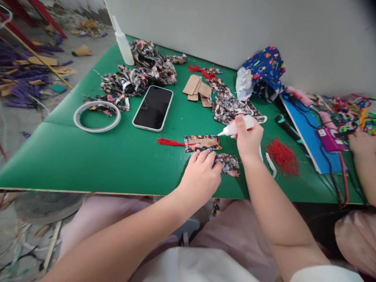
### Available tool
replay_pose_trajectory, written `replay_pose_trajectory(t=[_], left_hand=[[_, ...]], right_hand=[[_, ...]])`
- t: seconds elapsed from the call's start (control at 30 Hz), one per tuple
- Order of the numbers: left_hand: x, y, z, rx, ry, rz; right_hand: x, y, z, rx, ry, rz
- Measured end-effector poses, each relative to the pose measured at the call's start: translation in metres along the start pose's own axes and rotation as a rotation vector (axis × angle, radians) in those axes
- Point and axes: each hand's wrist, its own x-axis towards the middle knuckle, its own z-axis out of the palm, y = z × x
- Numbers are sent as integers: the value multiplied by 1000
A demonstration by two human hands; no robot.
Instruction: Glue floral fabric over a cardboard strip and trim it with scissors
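The tag [210, 142] lies on the green table [117, 164], its red tassel [169, 141] leftward. The right hand [249, 135] is closed round a bottle [231, 129], nozzle at the tag's far edge; the left hand [202, 172], loosely spread, has fingertips at the near edge, beside a scrap [230, 165].

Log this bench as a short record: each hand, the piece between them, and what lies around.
Left hand: at the near edge of the floral strip
Right hand: gripping a white bottle, nozzle at the strip's far right corner
Strip: brown inside, red tassel at left end
Nearby: phone, white tape roll, red thread heap
Right edge: another person's hand
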Motion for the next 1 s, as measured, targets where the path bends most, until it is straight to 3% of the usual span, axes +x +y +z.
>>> replay_pose_trajectory(t=[0.43, 1.0], left_hand=[[1, -1, -3, -21, -29, -6], [1, -5, -4, -1, 42, 15]], right_hand=[[-1, -5, -1, 23, -2, 35], [-2, -5, -3, -20, -43, 1]])
